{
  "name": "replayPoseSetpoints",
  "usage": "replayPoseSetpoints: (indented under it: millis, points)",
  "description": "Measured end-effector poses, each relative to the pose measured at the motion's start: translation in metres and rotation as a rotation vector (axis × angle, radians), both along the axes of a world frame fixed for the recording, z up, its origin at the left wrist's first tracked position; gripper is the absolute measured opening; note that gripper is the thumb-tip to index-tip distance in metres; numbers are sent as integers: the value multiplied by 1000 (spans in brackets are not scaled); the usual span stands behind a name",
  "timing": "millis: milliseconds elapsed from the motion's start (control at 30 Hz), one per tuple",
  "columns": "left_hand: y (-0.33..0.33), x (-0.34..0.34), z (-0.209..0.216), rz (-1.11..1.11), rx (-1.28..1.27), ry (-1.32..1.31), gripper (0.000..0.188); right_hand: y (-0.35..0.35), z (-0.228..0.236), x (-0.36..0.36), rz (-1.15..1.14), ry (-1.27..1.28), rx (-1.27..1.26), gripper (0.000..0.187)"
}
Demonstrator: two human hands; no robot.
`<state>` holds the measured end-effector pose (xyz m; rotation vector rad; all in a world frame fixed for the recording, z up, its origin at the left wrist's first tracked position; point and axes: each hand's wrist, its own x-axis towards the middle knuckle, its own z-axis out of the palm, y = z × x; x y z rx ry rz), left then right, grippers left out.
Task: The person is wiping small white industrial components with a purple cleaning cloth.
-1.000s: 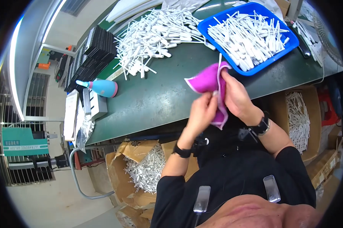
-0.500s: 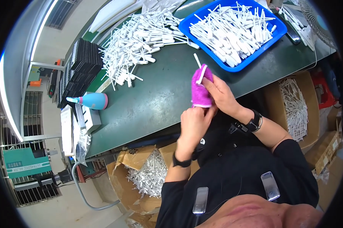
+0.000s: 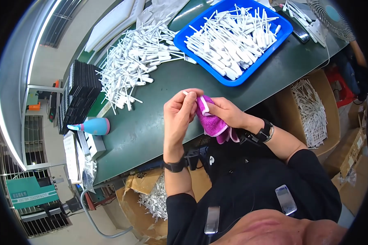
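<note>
My right hand is closed around a purple cloth with a pale edging, whose lower part hangs loose over the table's front edge. Just to its left, my left hand pinches the white tip of a swab stick between thumb and fingers. The rest of that swab is hidden by the fingers and the cloth. Beyond my hands stands a blue tray heaped with white foam-headed swabs. To the left of the tray, a loose pile of similar swabs lies on the dark green table.
A blue squeeze bottle and stacked black trays stand at the left. Cardboard boxes of white sticks sit below the table, one on the left and one on the right. A fan is at the far right, near another person's arm.
My left hand has moved from below the cloth up to the swab's protruding stick end. The cloth has come lower and now hangs open at the bottom. The view has shifted slightly.
</note>
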<state>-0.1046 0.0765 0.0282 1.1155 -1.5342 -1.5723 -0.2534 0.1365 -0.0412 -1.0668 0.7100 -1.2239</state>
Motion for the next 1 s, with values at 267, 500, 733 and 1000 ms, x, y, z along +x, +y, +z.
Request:
replayPoseSetpoints:
  millis: [267,500,733,1000]
  points:
    - [-57,-11,28,317,-186,308,22,-8,-14,-6,1,-8,27,30]
    - [-111,-99,6,-127,-1,301,24,-10,-18,-7,54,59,117,27]
    - [-136,-8,-20,163,-728,-674,34,-7,-13,-7,-3,-86,155,24]
    - [-140,162,-36,387,-339,-1387,36,-11,-14,-6,61,-117,155,26]
